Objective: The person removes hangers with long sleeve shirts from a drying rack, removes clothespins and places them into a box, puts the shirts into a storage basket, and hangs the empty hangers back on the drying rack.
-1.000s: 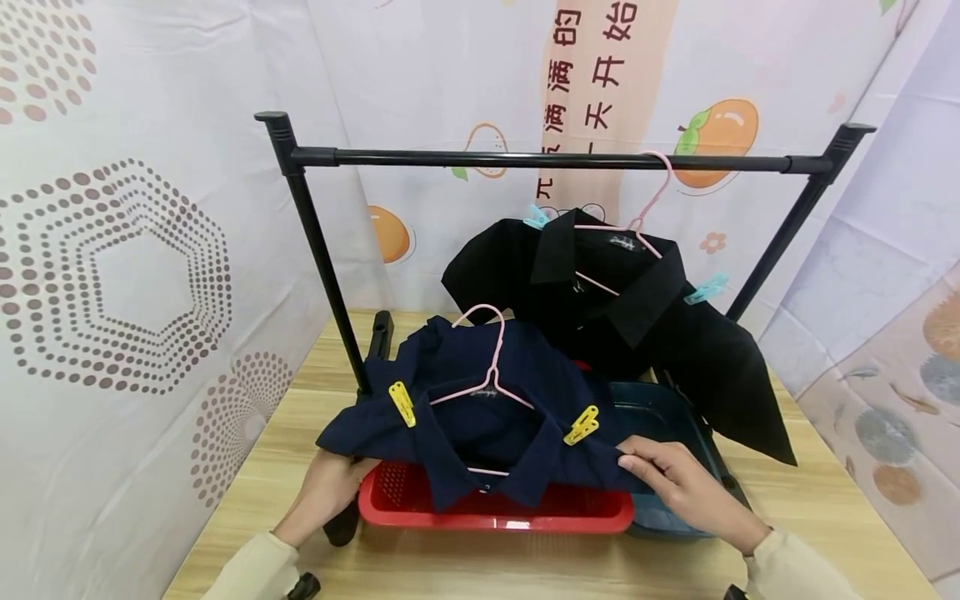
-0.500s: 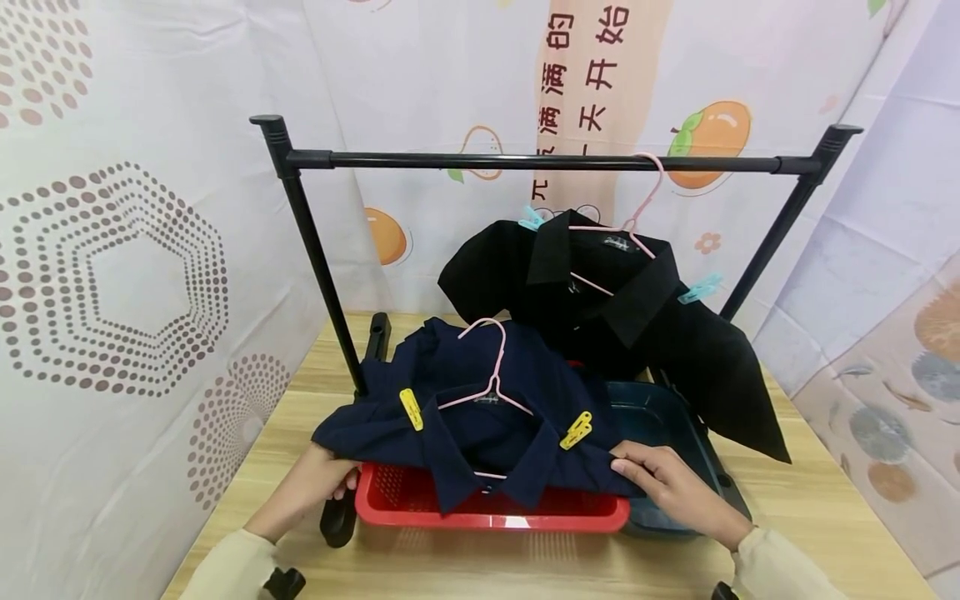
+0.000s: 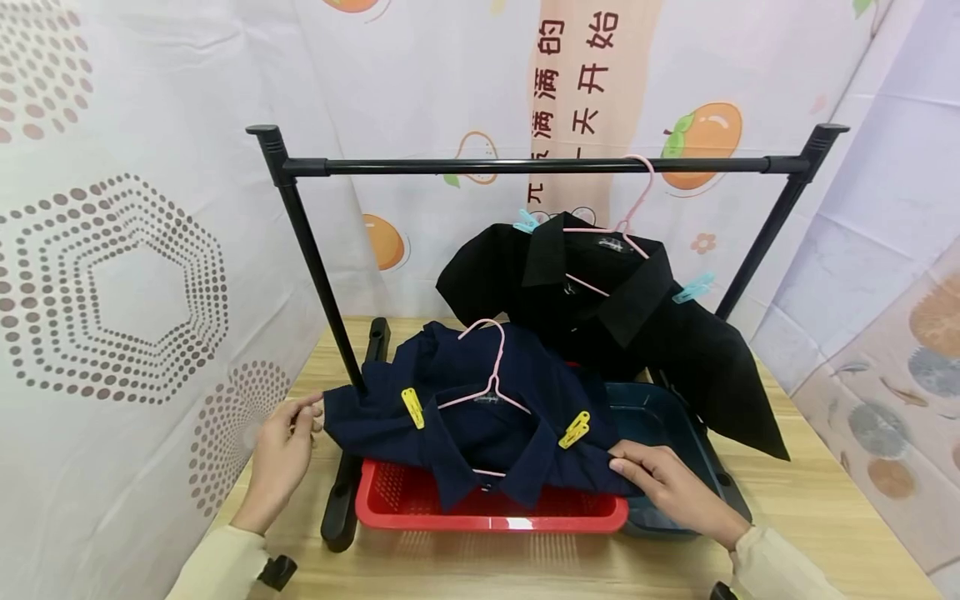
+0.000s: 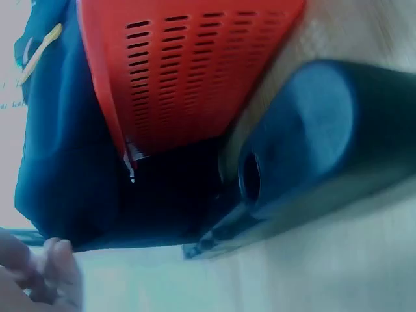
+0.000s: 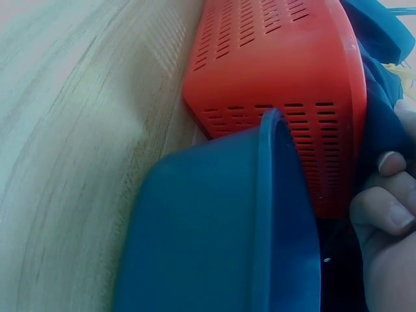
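Observation:
A navy collared shirt [image 3: 517, 358] lies over the red basket [image 3: 487, 523], with a pink hanger [image 3: 493, 385] in its neck, hook up. One yellow clip [image 3: 412, 408] sits on its left shoulder area, and yellow clipping [image 3: 576, 430] shows on the right. My left hand [image 3: 281, 454] pinches the corner of the left sleeve with its fingertips; the thumb's hold is partly hidden. At the right sleeve's edge, my right hand [image 3: 675, 487] grips the cloth between thumb and curled fingers. In the right wrist view those fingers [image 5: 387, 201] curl beside the cloth.
A black rack with a crossbar [image 3: 480, 167] spans above; its left foot [image 3: 341, 508] stands beside the basket. A black shirt [image 3: 637, 333] with pale blue clips hangs from the bar at right. A dark blue tub [image 3: 660, 529] stands right of the red basket.
My left hand has moved from beneath the left sleeve up and outward to its corner, and the sleeve end lies more upright. The hanger's hook has dropped slightly. My right hand keeps its hold.

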Demonstrator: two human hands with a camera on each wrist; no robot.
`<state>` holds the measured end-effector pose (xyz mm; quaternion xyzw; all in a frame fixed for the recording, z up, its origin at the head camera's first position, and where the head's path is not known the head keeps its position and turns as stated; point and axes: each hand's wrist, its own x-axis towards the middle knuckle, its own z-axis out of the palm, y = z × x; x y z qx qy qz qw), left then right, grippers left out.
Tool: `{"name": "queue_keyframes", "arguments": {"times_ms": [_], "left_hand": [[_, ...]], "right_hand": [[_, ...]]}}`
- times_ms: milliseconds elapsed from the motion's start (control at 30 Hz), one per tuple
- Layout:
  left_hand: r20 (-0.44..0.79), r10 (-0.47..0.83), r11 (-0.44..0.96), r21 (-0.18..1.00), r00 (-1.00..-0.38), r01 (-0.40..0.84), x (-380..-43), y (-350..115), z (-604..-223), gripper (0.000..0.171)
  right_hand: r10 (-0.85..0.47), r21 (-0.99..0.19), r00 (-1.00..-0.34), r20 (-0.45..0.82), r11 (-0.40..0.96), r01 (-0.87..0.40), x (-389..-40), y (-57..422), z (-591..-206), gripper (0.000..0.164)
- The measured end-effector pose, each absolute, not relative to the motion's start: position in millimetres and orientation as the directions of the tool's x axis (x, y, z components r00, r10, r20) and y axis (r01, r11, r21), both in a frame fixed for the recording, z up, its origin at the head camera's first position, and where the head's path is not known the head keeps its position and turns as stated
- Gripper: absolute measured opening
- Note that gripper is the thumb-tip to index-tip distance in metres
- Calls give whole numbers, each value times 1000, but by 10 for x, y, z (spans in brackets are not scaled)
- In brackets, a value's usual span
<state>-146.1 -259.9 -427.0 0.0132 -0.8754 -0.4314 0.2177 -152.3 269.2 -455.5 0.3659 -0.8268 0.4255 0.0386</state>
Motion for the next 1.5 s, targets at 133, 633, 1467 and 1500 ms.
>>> {"name": "queue_keyframes", "arguments": {"times_ms": [133,633,1467,1500], "left_hand": [[638,-56,708,567,-768,420,-1497,-2520,-4256,24],[600,489,577,322,-634,750,-1659,-2379,-4195,25],[380,544,474,596,-748,648,-1646,-2331,-4159,12],[376,542,471,604,-752,642,-1645,-2328,-4153,10]], "right_hand": [[-564,-678,-735,377,372,-634,-1512,2698,-4534,26],[-554,-636,-741,380,426,-644,-1512,2691,-4468,28],[-619,-504,-616,487,377,-777,-1616,2690,-4394,37],[-620,-503,-614,489,374,-779,-1619,2687,-4392,37]]}}
